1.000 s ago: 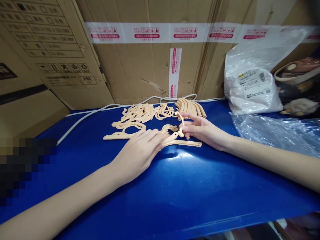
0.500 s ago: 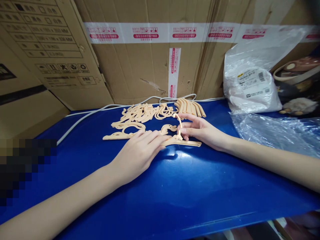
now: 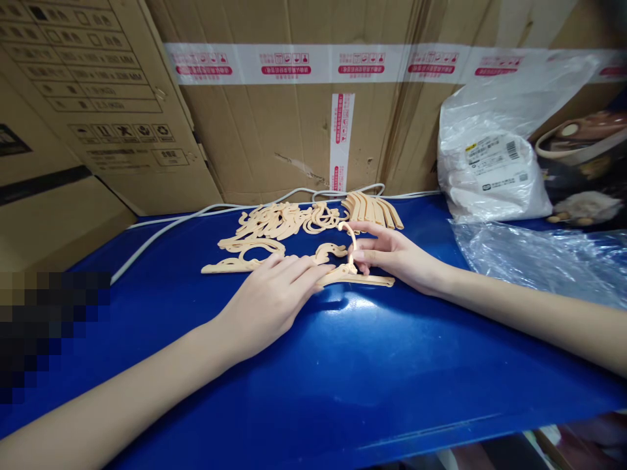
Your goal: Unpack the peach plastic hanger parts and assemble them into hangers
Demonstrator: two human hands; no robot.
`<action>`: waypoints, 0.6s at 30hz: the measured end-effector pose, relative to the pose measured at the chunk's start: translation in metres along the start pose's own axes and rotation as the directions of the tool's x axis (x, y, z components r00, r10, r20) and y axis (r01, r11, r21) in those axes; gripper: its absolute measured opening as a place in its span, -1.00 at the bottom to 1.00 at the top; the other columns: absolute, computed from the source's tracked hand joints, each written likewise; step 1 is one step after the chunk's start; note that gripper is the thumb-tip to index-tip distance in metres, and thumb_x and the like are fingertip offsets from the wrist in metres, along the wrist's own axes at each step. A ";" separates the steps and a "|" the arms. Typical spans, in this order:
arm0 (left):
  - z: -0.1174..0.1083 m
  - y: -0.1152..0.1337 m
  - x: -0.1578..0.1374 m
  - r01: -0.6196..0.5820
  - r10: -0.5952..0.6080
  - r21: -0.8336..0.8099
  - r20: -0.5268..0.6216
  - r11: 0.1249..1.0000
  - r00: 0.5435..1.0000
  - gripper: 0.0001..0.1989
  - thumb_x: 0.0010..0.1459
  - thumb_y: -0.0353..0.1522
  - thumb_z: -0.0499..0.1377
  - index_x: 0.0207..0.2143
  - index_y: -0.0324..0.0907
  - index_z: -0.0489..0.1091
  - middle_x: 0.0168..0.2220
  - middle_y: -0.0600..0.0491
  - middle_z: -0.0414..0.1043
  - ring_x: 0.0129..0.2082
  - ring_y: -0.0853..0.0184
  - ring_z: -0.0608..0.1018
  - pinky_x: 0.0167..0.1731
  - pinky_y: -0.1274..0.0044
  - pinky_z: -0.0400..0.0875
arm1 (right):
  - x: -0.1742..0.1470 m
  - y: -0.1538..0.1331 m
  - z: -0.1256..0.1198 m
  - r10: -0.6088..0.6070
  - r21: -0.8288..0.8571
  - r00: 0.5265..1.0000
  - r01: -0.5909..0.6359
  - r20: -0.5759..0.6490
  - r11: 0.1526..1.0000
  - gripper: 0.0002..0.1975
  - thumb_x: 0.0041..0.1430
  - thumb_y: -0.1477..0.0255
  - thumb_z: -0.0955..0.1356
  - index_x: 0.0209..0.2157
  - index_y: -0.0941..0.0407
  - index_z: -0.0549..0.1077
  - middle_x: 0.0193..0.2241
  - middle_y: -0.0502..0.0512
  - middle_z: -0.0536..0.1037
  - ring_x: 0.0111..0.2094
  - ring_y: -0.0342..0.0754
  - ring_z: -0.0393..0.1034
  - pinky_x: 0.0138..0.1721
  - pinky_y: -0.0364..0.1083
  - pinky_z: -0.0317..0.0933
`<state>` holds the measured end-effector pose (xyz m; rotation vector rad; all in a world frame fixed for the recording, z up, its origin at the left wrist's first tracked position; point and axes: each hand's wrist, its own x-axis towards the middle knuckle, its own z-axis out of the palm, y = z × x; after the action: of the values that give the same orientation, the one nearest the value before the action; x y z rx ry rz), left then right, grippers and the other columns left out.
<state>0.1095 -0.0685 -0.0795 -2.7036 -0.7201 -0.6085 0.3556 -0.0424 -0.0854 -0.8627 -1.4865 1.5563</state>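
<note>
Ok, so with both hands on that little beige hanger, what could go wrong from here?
The thin curved hook pinched by the right hand looks slender, so it might snap or bend if twisted hard. The left hand presses the small beige plastic hanger on the glossy blue tabletop, where it could slide. Nearby, the loose pile of beige hanger parts may get knocked and scatter.

left hand (image 3: 267, 303) presses a tan hanger (image 3: 365, 281) flat mid-table (image 3: 343, 391); right hand (image 3: 392, 256) pinches its hook (image 3: 351, 236). more hangers (image 3: 289, 222) lie toward the back edge.
</note>
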 end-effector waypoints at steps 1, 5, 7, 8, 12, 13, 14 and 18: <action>0.000 0.000 0.000 -0.004 0.004 0.006 -0.004 1.000 1.000 -0.68 0.37 -0.42 -0.07 0.09 -0.29 0.32 -0.02 -0.06 0.48 -0.17 0.22 0.48 -0.19 0.41 0.26 | 0.000 0.000 0.000 -0.002 0.000 1.000 0.002 0.003 1.000 -0.39 0.09 0.50 0.43 0.16 0.11 0.21 -0.44 -0.10 0.51 -0.49 -0.24 0.36 -0.38 -0.18 0.23; -0.001 0.001 0.001 -0.029 0.029 0.044 -0.019 0.999 0.999 -0.68 0.37 -0.44 -0.07 0.07 -0.31 0.33 -0.04 -0.07 0.49 -0.18 0.22 0.48 -0.21 0.42 0.26 | 0.000 0.000 -0.001 -0.003 -0.007 1.000 0.003 -0.004 1.000 -0.39 0.09 0.49 0.43 0.16 0.11 0.20 -0.43 -0.09 0.51 -0.49 -0.23 0.36 -0.38 -0.17 0.24; -0.001 0.000 0.002 -0.047 0.049 0.073 -0.025 0.996 0.998 -0.68 0.37 -0.45 -0.08 0.07 -0.32 0.33 -0.05 -0.07 0.50 -0.19 0.22 0.48 -0.22 0.42 0.26 | 0.000 0.000 0.000 -0.004 -0.018 1.000 0.004 -0.007 1.000 -0.40 0.08 0.49 0.44 0.14 0.11 0.21 -0.45 -0.10 0.51 -0.49 -0.23 0.36 -0.38 -0.16 0.24; -0.001 0.000 0.002 -0.056 0.059 0.088 -0.029 0.995 0.998 -0.68 0.37 -0.45 -0.08 0.07 -0.32 0.34 -0.06 -0.07 0.50 -0.19 0.23 0.48 -0.23 0.42 0.26 | 0.000 -0.001 0.000 -0.006 -0.024 1.000 0.006 -0.007 1.000 -0.40 0.07 0.49 0.44 0.14 0.11 0.22 -0.46 -0.11 0.50 -0.50 -0.23 0.36 -0.38 -0.16 0.25; -0.001 0.000 0.002 -0.082 0.087 0.128 -0.032 0.988 0.996 -0.68 0.35 -0.49 -0.08 0.06 -0.34 0.35 -0.06 -0.08 0.51 -0.18 0.23 0.49 -0.24 0.42 0.25 | 0.000 -0.002 0.002 -0.007 -0.037 1.000 0.007 -0.012 0.999 -0.38 0.06 0.49 0.45 0.14 0.13 0.22 -0.47 -0.12 0.49 -0.50 -0.23 0.35 -0.38 -0.16 0.25; -0.001 0.000 0.002 -0.084 0.088 0.130 -0.028 0.988 0.996 -0.67 0.35 -0.50 -0.07 0.06 -0.34 0.35 -0.05 -0.08 0.51 -0.16 0.23 0.49 -0.23 0.42 0.25 | 0.000 -0.003 0.002 -0.007 -0.040 1.000 0.007 -0.012 0.999 -0.37 0.06 0.49 0.45 0.15 0.13 0.21 -0.47 -0.12 0.49 -0.50 -0.23 0.34 -0.38 -0.16 0.25; -0.001 0.000 0.002 -0.085 0.089 0.130 -0.023 0.988 0.996 -0.67 0.34 -0.51 -0.07 0.07 -0.34 0.34 -0.04 -0.09 0.51 -0.15 0.23 0.49 -0.22 0.42 0.25 | 0.000 -0.003 0.002 -0.008 -0.042 1.000 0.007 -0.012 0.999 -0.37 0.07 0.49 0.45 0.16 0.13 0.20 -0.47 -0.12 0.49 -0.50 -0.23 0.34 -0.38 -0.16 0.24; -0.001 0.000 0.001 -0.079 0.080 0.125 -0.009 0.989 0.997 -0.67 0.33 -0.52 -0.06 0.07 -0.32 0.35 -0.04 -0.08 0.51 -0.13 0.23 0.50 -0.20 0.41 0.27 | 0.000 -0.003 0.002 -0.007 -0.055 1.000 0.006 -0.011 0.998 -0.37 0.07 0.47 0.44 0.17 0.13 0.20 -0.49 -0.12 0.48 -0.50 -0.22 0.34 -0.38 -0.16 0.23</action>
<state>0.1106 -0.0686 -0.0782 -2.5966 -0.6220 -0.5438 0.3542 -0.0432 -0.0824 -0.8957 -1.5288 1.5095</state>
